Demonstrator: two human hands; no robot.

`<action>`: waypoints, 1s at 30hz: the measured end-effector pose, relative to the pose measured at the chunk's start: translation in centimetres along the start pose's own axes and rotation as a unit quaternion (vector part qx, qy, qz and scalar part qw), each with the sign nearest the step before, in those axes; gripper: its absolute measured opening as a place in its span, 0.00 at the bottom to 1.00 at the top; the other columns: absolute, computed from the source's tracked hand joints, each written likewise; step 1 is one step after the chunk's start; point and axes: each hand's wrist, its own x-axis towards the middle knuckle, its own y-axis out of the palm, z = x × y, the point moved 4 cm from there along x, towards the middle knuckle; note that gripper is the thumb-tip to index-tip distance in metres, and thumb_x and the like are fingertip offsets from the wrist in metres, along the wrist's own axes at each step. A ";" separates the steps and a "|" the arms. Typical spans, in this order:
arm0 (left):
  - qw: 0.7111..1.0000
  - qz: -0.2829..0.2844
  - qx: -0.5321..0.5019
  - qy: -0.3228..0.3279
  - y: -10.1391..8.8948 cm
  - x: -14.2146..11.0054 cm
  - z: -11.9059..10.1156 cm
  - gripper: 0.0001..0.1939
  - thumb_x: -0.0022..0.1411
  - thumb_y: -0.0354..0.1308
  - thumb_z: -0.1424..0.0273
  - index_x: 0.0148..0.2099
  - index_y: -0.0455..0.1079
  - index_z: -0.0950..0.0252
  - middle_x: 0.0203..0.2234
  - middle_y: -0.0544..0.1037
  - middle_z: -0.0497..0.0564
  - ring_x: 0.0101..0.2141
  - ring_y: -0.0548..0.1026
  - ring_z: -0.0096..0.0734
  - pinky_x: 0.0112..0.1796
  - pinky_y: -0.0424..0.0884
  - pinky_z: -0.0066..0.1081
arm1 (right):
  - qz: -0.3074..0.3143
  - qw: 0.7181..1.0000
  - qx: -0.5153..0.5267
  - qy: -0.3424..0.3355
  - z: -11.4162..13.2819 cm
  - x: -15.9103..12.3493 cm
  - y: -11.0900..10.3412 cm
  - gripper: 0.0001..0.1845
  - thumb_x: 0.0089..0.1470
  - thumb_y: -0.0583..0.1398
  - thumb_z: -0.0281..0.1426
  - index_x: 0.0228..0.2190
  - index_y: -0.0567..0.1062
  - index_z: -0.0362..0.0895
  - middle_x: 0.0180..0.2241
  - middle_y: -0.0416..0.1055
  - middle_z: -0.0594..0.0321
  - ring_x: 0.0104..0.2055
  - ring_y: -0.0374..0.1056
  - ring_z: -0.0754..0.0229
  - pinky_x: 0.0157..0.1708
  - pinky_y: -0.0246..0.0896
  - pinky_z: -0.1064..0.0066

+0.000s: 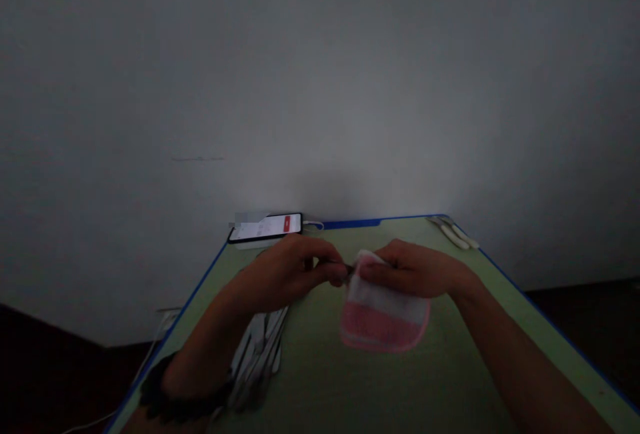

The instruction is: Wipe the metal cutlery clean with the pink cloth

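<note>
Over the table, my left hand [305, 266] pinches a slim dark piece [351, 269] between thumb and fingers. Its other end runs into a pink and white striped cloth [385, 324]. My right hand [405, 269] is closed on that cloth, thumb on the near side, and the cloth hangs below the fingers. What kind of piece it is cannot be made out, as the fingers and cloth cover most of it. Beneath my left wrist lies a heap of long flat metal pieces that look like cutlery [260, 354], partly hidden by the arm.
A lit phone [267, 226] rests at the far left of the green table [400, 394], with a white cable [314, 225] beside it. A white-handled tool like pliers [453, 233] lies at the far right. Behind the table rises a plain wall [330, 87].
</note>
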 end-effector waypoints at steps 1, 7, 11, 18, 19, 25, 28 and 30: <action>1.000 -0.001 0.023 0.011 0.1 0.0 -0.3 0.09 0.60 0.51 0.69 0.32 0.72 0.66 0.24 0.74 0.45 0.25 0.68 0.21 0.27 0.61 0.20 | -0.003 1.000 0.000 0.011 0.0 0.1 0.1 0.25 0.55 0.44 0.47 0.21 0.63 0.40 0.16 0.52 0.70 0.17 0.49 0.72 0.15 0.43 0.79; 0.999 0.000 0.032 0.011 -0.1 -0.2 -0.2 0.07 0.59 0.53 0.71 0.33 0.72 0.65 0.24 0.73 0.44 0.25 0.67 0.21 0.28 0.60 0.20 | -0.072 0.997 -0.039 -0.005 1.1 0.8 0.5 0.27 0.55 0.45 0.47 0.18 0.63 0.40 0.15 0.51 0.70 0.17 0.48 0.72 0.16 0.41 0.79; 0.999 0.020 -0.033 -0.028 -0.8 -0.6 1.3 0.11 0.61 0.50 0.66 0.33 0.72 0.64 0.24 0.74 0.44 0.26 0.68 0.21 0.27 0.61 0.20 | -0.049 0.998 -0.037 -0.027 1.2 0.5 -0.1 0.20 0.55 0.49 0.43 0.28 0.70 0.40 0.18 0.59 0.69 0.19 0.52 0.71 0.18 0.45 0.79; 0.996 -0.009 -0.053 -0.065 -0.8 -0.5 1.9 0.13 0.61 0.50 0.63 0.33 0.72 0.64 0.24 0.75 0.45 0.25 0.69 0.23 0.26 0.63 0.21 | -0.026 0.995 -0.093 0.012 0.5 -1.1 -1.3 0.18 0.54 0.51 0.40 0.38 0.72 0.41 0.22 0.65 0.66 0.22 0.56 0.69 0.21 0.47 0.77; 0.997 -0.009 -0.052 -0.064 -0.5 -0.3 1.8 0.13 0.60 0.50 0.63 0.33 0.72 0.64 0.24 0.75 0.45 0.25 0.70 0.23 0.26 0.63 0.21 | -0.038 0.992 -0.116 0.006 0.7 -0.8 -1.1 0.18 0.54 0.52 0.40 0.36 0.73 0.41 0.23 0.67 0.65 0.22 0.57 0.68 0.22 0.47 0.77; 0.998 -0.009 -0.028 -0.052 0.0 0.1 2.6 0.12 0.60 0.51 0.63 0.34 0.71 0.62 0.25 0.76 0.44 0.26 0.71 0.23 0.28 0.63 0.21 | -0.071 0.986 -0.151 -0.019 0.9 1.0 0.6 0.19 0.55 0.50 0.41 0.33 0.72 0.41 0.28 0.71 0.60 0.28 0.62 0.65 0.27 0.49 0.75; 0.997 -0.013 -0.042 -0.070 -0.7 -0.4 4.1 0.13 0.60 0.50 0.62 0.33 0.71 0.63 0.26 0.76 0.45 0.28 0.72 0.25 0.29 0.64 0.21 | -0.063 0.990 -0.125 0.019 0.0 0.8 0.2 0.20 0.55 0.49 0.43 0.33 0.71 0.40 0.27 0.70 0.60 0.26 0.61 0.67 0.25 0.49 0.76; 0.995 -0.019 -0.050 -0.084 -1.1 -0.6 4.9 0.14 0.60 0.49 0.62 0.32 0.71 0.64 0.25 0.76 0.46 0.27 0.72 0.26 0.29 0.64 0.22 | -0.043 0.992 -0.108 0.048 -0.7 0.3 -0.3 0.22 0.55 0.48 0.44 0.32 0.71 0.40 0.25 0.69 0.62 0.23 0.58 0.68 0.22 0.47 0.77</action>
